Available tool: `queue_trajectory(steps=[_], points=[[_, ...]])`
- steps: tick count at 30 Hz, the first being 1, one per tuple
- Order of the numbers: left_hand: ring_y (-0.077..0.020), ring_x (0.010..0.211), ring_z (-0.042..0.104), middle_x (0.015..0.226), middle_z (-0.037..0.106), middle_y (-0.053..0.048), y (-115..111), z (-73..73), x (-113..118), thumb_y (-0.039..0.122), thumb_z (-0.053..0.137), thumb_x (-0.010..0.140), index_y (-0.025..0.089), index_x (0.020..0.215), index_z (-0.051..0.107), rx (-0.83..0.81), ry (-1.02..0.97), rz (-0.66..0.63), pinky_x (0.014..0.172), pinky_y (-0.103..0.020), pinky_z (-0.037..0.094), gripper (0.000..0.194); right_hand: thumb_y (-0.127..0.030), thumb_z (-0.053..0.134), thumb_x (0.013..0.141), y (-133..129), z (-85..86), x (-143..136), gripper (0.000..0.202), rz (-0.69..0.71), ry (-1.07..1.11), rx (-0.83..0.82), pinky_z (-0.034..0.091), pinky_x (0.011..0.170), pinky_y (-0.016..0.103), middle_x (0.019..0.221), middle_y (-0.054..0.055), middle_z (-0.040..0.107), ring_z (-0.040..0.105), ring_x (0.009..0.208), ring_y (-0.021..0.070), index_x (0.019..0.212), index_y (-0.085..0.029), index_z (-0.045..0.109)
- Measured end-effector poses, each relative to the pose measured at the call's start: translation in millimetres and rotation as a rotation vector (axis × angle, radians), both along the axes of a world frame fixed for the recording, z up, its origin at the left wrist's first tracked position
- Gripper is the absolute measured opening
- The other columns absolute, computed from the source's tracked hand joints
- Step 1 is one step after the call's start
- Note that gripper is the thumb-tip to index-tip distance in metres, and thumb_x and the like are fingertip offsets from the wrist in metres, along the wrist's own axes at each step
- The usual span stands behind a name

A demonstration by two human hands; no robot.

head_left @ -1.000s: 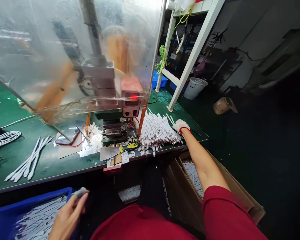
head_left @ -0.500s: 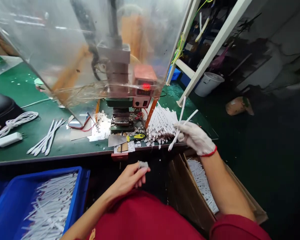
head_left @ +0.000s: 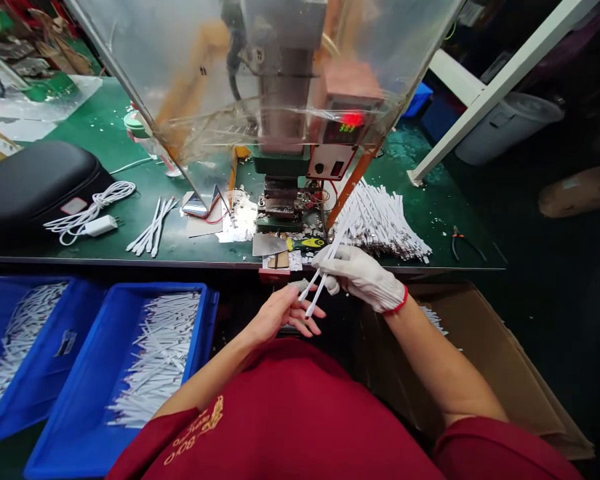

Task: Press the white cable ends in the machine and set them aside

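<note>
In my right hand [head_left: 363, 275], wearing a white knit glove with a red cuff, two short white cables [head_left: 317, 293] are pinched, their lower ends pointing toward my left hand. My left hand [head_left: 280, 312] is bare apart from a grey wrap [head_left: 298, 285] on one digit. Its fingers are spread just beside the cable ends; whether they touch is unclear. Behind my hands stands a press machine [head_left: 283, 200] with a lit control box [head_left: 350, 100]. To its right lies a large pile of white cables [head_left: 385, 220] on the green bench [head_left: 220, 255].
A scraper [head_left: 270, 245], a small bunch of cables [head_left: 153, 227], a charger [head_left: 100, 225] and pliers [head_left: 457, 243] lie on the bench. Blue bins [head_left: 87, 360] with cables stand at left, a cardboard box [head_left: 500, 360] at right. A clear shield [head_left: 190, 80] hangs before the machine.
My right hand has brought the two cables left and down to my left hand. My left fingers have spread from a curled pose. The view has shifted, bringing pliers and more bins into sight.
</note>
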State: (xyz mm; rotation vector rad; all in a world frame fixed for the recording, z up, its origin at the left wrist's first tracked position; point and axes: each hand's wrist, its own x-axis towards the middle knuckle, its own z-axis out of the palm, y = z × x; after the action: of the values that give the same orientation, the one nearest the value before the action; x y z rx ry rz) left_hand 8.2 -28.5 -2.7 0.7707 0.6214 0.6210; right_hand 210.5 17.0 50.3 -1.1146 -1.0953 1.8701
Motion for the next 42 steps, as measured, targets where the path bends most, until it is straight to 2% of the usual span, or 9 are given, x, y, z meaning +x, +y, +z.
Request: queue_trajectory(steps=[2,6,8,13,18,22,27,34,42], points=[[-0.0237,0.068,0.071,0.089,0.072,-0.014,-2,0.4,-3,0.060,0.048,0.088,0.012,0.119,0.051,0.026,0.050,0.031,0.059,-0.031,0.055,0.057,-0.043,0.073,0.076,1,-3.2,-5,0.035,0.033,-0.047,0.066,0.046,0.046,0.019,0.063,0.001,0.061,0.053,0.049,0.0085,0.093,-0.013,0.066],[-0.0194,0.062,0.070,0.075,0.071,-0.011,-5,1.4,-8,0.053,0.060,0.085,0.010,0.092,0.057,0.121,0.261,0.114,0.058,-0.027,0.054,0.044,-0.044,0.070,0.078,3,-7.6,-11,0.036,0.032,-0.116,0.144,0.046,0.046,0.020,0.060,0.000,0.057,0.052,0.049,0.0088,0.093,-0.011,0.065],[-0.0181,0.059,0.069,0.073,0.071,-0.010,-7,1.9,-11,0.054,0.059,0.085,0.011,0.087,0.057,0.125,0.291,0.107,0.056,-0.026,0.053,0.044,-0.043,0.070,0.077,3,-6.4,-13,0.036,0.001,-0.127,0.147,0.047,0.047,0.020,0.062,0.000,0.057,0.052,0.051,0.0089,0.095,-0.012,0.065],[-0.0168,0.060,0.069,0.073,0.071,-0.008,-13,2.4,-13,0.053,0.059,0.086,0.010,0.102,0.062,0.104,0.316,0.091,0.055,-0.024,0.053,0.046,-0.038,0.068,0.080,3,4.0,-21,0.031,-0.039,-0.199,0.149,0.050,0.050,0.021,0.067,0.000,0.059,0.054,0.055,0.0097,0.097,-0.013,0.063],[-0.0165,0.060,0.069,0.071,0.070,-0.008,-12,-0.4,-12,0.051,0.067,0.080,0.008,0.103,0.064,0.073,0.357,0.148,0.055,-0.022,0.053,0.048,-0.039,0.069,0.078,2,7.8,-30,0.032,-0.055,-0.265,0.149,0.051,0.051,0.022,0.069,0.001,0.061,0.056,0.056,0.0108,0.097,-0.014,0.063],[-0.0178,0.061,0.070,0.072,0.071,-0.009,-8,-5.1,-14,0.051,0.067,0.080,0.008,0.101,0.065,0.035,0.319,0.148,0.056,-0.023,0.054,0.048,-0.042,0.069,0.078,7,-2.0,-36,0.032,-0.047,-0.168,0.132,0.049,0.051,0.022,0.067,0.002,0.062,0.055,0.055,0.0104,0.089,-0.013,0.062],[-0.0197,0.061,0.071,0.072,0.072,-0.010,-2,-6.5,-20,0.050,0.068,0.079,0.007,0.095,0.065,0.018,0.265,0.215,0.056,-0.025,0.055,0.046,-0.047,0.070,0.077,30,-18.9,-50,0.036,-0.036,0.003,0.042,0.038,0.046,0.018,0.064,0.002,0.061,0.049,0.051,0.0071,0.085,-0.012,0.064],[-0.0192,0.059,0.071,0.069,0.071,-0.010,8,1.0,-20,0.047,0.069,0.079,0.006,0.095,0.065,-0.003,0.232,0.340,0.053,-0.023,0.054,0.044,-0.046,0.069,0.077,59,-40.1,-68,0.035,-0.027,-0.015,-0.048,0.031,0.039,0.015,0.054,-0.002,0.053,0.039,0.041,0.0038,0.084,-0.011,0.067],[-0.0207,0.054,0.070,0.061,0.070,-0.010,20,0.0,-24,0.052,0.065,0.079,0.008,0.084,0.064,-0.027,0.240,0.211,0.048,-0.022,0.052,0.044,-0.049,0.066,0.078,63,-52.9,-76,0.040,-0.043,0.021,-0.052,0.034,0.037,0.016,0.060,0.002,0.060,0.047,0.043,0.0069,0.088,-0.011,0.071]])
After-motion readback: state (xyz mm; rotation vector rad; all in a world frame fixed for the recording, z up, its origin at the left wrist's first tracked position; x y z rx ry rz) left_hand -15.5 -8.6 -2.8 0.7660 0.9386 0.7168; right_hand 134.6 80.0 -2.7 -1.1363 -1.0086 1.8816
